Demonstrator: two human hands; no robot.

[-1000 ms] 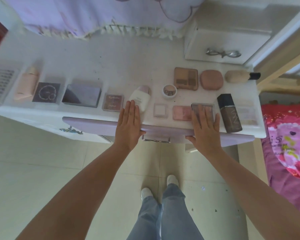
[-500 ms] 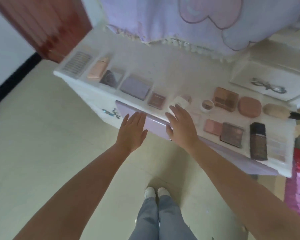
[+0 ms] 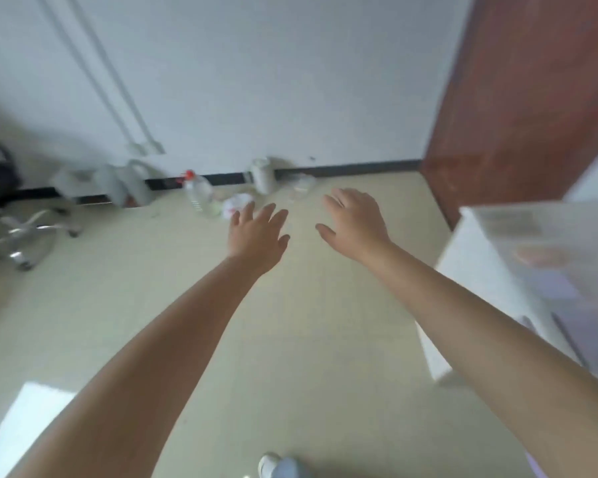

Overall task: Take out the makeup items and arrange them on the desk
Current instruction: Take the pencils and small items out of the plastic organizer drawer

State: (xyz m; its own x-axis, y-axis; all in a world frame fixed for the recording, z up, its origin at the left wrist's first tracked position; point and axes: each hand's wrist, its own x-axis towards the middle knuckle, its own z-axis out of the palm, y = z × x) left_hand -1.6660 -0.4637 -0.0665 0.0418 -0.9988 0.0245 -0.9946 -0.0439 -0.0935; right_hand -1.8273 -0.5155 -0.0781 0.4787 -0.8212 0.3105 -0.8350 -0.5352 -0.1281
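Note:
Both of my arms reach out over the pale tiled floor. My left hand (image 3: 258,232) hangs in the air with its fingers spread, holding nothing. My right hand (image 3: 354,222) is beside it, also with relaxed straight fingers and empty. Only the left end of the white desk (image 3: 480,270) shows, blurred, at the right edge. A pinkish makeup item (image 3: 539,255) lies on it, too smeared to identify. The rest of the makeup items are out of view.
A brown wooden door (image 3: 518,98) stands at the upper right. Along the white wall's dark skirting lie a plastic bottle (image 3: 198,193), a jug (image 3: 132,184), a can (image 3: 263,174) and crumpled litter. An office chair's metal base (image 3: 25,236) is at the left.
The view has swung sharply left, away from the desk toward the wall and floor. Both hands have left the lilac drawer front and now float over the floor.

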